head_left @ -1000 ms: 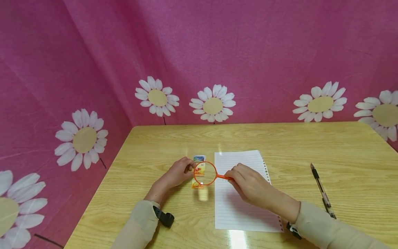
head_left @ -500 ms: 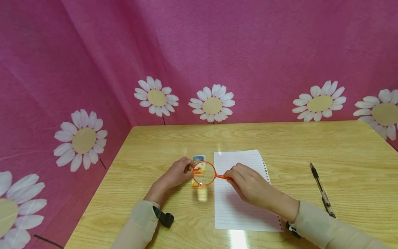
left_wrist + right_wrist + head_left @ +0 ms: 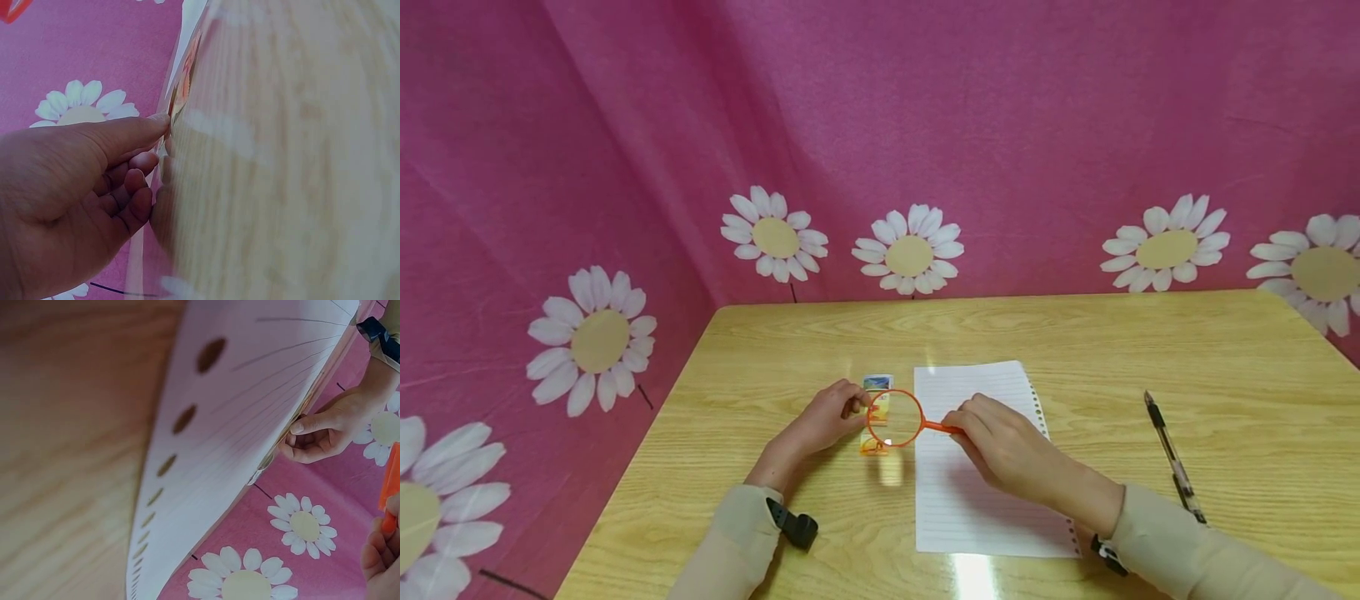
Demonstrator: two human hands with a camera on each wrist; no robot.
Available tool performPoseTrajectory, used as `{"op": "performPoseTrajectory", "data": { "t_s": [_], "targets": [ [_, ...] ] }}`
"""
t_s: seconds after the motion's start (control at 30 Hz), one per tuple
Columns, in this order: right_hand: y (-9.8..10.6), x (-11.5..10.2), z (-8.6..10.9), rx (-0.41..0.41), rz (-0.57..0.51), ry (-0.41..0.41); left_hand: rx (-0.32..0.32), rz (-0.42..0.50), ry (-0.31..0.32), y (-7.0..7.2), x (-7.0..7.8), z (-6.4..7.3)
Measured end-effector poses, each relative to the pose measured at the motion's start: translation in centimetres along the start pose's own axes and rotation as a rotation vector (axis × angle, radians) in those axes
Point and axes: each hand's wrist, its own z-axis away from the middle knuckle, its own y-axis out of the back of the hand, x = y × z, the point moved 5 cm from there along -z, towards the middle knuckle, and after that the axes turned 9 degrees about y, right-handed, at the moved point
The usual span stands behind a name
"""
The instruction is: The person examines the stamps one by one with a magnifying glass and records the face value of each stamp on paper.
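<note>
The handle of an orange magnifying glass (image 3: 896,417) is gripped by the right hand (image 3: 1003,439); small printed cards (image 3: 877,382) on the table (image 3: 790,342) are overlapped by only the left part of its lens. The left hand (image 3: 826,417) is placed at their edge, fingers loosely curled; whether one is pinched cannot be told. Better centring would likely be gained by a leftward shift, level and steady. Lined paper (image 3: 977,521) and a pen (image 3: 1172,454) are seen to the right.

A writing-desk sort of corner, perhaps in a home, though pink daisy-print cloth (image 3: 1000,125) behind and at left hides the room; the wood-grain table (image 3: 1000,333) bears lined paper (image 3: 966,496) and a pen (image 3: 1174,456).
</note>
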Motion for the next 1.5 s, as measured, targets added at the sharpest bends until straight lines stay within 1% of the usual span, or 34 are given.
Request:
{"op": "performPoseTrajectory", "data": {
  "t_s": [0.5,0.77,0.97,1.17,1.3,1.5],
  "targets": [
    [1.0,0.2,0.9,0.007,0.025,-0.006,-0.006,0.013,-0.009,0.1,0.2,0.1],
    [1.7,0.5,1.7,0.01,0.032,-0.014,-0.001,0.02,0.024,0.2,0.2,0.1],
    [2.2,0.7,2.5,0.004,0.042,-0.036,0.001,0.017,0.015,0.0,0.2,0.1],
    [3.1,1.1,3.5,0.011,0.05,-0.058,0.004,0.023,0.051,-0.1,0.1,0.1],
    [3.7,1.4,4.1,0.018,0.066,-0.063,0.006,0.018,0.054,-0.1,0.0,0.0],
    [4.7,1.9,5.1,0.002,0.078,-0.092,0.01,0.024,0.067,-0.1,0.0,0.0]
  ]
}}
